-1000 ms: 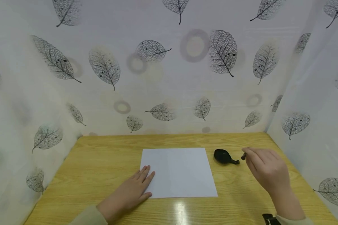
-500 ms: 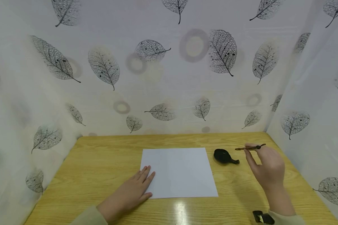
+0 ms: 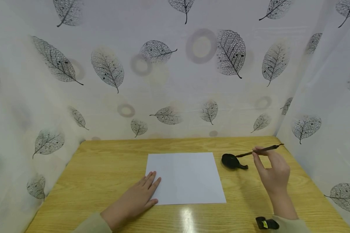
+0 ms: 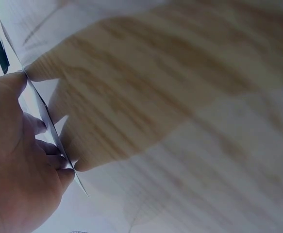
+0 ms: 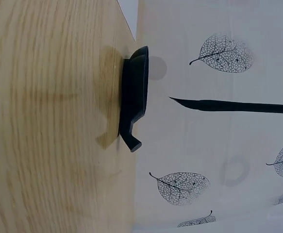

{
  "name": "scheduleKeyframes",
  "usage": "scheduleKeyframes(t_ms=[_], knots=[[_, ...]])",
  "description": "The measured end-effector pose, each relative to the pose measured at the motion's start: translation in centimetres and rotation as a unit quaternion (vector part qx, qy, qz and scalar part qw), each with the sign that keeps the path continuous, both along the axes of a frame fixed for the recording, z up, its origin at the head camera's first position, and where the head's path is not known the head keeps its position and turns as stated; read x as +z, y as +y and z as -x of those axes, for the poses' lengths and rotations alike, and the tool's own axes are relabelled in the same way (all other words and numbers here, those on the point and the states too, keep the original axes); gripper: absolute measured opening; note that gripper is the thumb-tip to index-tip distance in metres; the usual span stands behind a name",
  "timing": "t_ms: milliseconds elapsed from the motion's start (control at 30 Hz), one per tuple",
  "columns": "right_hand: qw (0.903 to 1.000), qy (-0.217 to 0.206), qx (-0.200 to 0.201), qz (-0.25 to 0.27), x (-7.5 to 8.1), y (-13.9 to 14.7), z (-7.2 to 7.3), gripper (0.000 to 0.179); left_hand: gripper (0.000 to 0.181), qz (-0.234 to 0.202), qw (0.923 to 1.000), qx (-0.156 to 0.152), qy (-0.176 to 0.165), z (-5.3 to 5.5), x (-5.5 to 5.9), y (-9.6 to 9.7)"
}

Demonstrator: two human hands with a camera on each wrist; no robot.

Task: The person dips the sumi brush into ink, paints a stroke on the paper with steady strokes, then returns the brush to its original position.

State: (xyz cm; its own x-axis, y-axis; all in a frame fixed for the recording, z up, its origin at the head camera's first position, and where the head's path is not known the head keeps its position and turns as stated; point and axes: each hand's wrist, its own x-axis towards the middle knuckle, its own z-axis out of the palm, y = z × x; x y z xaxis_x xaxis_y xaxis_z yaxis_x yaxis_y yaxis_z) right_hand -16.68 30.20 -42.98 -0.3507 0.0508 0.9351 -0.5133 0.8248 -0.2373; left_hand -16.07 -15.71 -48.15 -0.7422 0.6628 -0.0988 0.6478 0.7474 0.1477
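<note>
My right hand (image 3: 275, 171) pinches a slim dark writing brush (image 3: 269, 148) between thumb and fingers. Its pointed tip reaches left, and in the head view it overlaps the rim of a small black ink dish (image 3: 229, 160) with a short crooked handle. From the right wrist, the brush (image 5: 238, 107) shows a tapered black tip pointing at the dish (image 5: 134, 87), with a gap between them. Fingers spread, my left hand (image 3: 135, 197) rests on the left edge of a blank white sheet of paper (image 3: 186, 179). The left wrist view shows that hand (image 4: 20, 165) along the paper's edge.
All of this lies on a glossy yellow wood-grain table (image 3: 105, 161). A pale curtain (image 3: 175, 87) printed with leaf skeletons encloses its back and sides. A black strap (image 3: 267, 223) sits at my right wrist.
My right hand has turned and shifted slightly left, bringing the brush from nearly end-on to lengthwise, its tip at the dish. The left hand and paper have stayed put.
</note>
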Motion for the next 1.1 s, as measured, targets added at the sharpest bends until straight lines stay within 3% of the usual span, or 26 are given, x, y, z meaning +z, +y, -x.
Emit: scheduleKeyframes(t_ms=[67, 233, 400, 800, 1100], knots=[[0.9999, -0.010, 0.003, 0.011, -0.2, 0.1, 0.1, 0.054, 0.072, 0.001, 1.0000, 0.001, -0.001, 0.0, 0.0, 0.0], [0.9987, -0.035, 0.009, 0.035, -0.8, -0.1, 0.2, 0.019, 0.072, 0.000, 1.0000, 0.002, -0.003, -0.1, 0.2, 0.1], [0.9961, -0.054, 0.014, 0.069, -1.2, -0.4, 0.5, 0.032, 0.072, 0.000, 1.0000, 0.003, -0.006, -0.1, 0.3, 0.1], [0.9865, -0.098, 0.009, 0.131, -2.7, -0.1, 0.6, 0.024, 0.071, 0.003, 1.0000, -0.002, 0.002, -0.1, 0.3, 0.2], [0.9836, -0.119, -0.004, 0.135, -3.2, 0.0, 0.9, 0.020, 0.071, 0.006, 0.9999, -0.004, 0.009, -0.1, 0.2, 0.1]])
